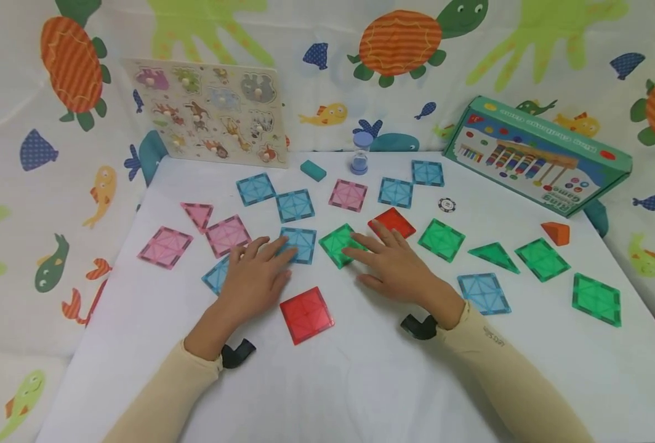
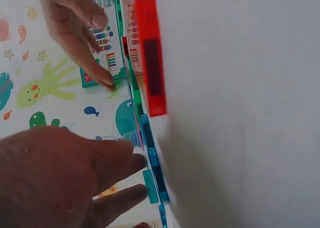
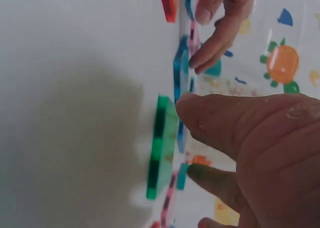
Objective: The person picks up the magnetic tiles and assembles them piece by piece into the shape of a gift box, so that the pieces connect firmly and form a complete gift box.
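Observation:
My left hand (image 1: 255, 277) is spread, palm down, its fingertips over the edge of a blue square magnetic tile (image 1: 301, 247). Another blue tile (image 1: 215, 275) lies partly hidden beneath that hand. My right hand (image 1: 398, 267) also has its fingers apart. Some of its fingertips lie over a green square tile (image 1: 337, 246), and one reaches onto a red tile (image 1: 396, 223). Between the wrists, nearer me, is a second red tile (image 1: 307, 315). In the right wrist view, the thumb hangs beside the green tile (image 3: 162, 148); whether it touches is unclear.
Pink tiles (image 1: 164, 247) lie left, green tiles (image 1: 542, 259) right, more blue tiles (image 1: 295, 205) behind. At the back stand an animal peg puzzle (image 1: 216, 114), an hourglass (image 1: 361, 154) and a ring game box (image 1: 538, 154). A teal block (image 1: 313, 171), poker chip (image 1: 447, 205) and orange block (image 1: 556, 233) lie around.

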Tool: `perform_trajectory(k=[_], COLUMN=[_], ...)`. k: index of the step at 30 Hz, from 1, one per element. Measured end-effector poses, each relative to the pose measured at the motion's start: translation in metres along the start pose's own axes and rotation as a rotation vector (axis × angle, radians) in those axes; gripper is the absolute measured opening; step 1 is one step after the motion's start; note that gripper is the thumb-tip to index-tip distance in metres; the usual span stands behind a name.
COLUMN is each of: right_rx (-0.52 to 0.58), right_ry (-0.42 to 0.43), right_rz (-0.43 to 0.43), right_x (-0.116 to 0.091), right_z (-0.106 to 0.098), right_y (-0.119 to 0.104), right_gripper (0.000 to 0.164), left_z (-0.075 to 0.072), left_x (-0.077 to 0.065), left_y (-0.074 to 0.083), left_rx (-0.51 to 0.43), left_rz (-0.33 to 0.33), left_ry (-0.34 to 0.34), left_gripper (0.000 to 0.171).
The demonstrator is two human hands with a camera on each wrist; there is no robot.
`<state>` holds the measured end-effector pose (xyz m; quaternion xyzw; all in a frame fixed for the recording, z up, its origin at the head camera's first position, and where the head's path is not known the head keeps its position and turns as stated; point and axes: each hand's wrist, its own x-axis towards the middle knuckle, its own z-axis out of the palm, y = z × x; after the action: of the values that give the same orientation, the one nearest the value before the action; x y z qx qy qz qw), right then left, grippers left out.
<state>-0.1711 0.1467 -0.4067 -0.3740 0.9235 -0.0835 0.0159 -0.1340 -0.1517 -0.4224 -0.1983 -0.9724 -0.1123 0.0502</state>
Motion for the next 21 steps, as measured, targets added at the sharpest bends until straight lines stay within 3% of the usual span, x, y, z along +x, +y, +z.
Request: perform_trajectory(k=[6, 12, 21], right_rx=[-0.071, -0.063, -0.011], right_ry=[0.020, 0.082, 0.129], right_rz=[0.005, 0.013, -0.021], right_x=[0.005, -0.002, 0.010], right_z=[0.018, 0.026, 0.033], right_y=[-0.013, -0.018, -0.032], right_gripper=[0.061, 0.064, 0.062], left_z=[0.000, -0.002, 0.001], left_x=[-0.007, -0.011, -0.013], left_y=[0.001, 0.007, 0.009], left_rx=[0.031, 0.042, 0.023], left_rz=[-0.011, -0.007, -0.003], left_ry=[-0.073, -0.067, -0.080], left_gripper=[0.055, 0.055, 0.058])
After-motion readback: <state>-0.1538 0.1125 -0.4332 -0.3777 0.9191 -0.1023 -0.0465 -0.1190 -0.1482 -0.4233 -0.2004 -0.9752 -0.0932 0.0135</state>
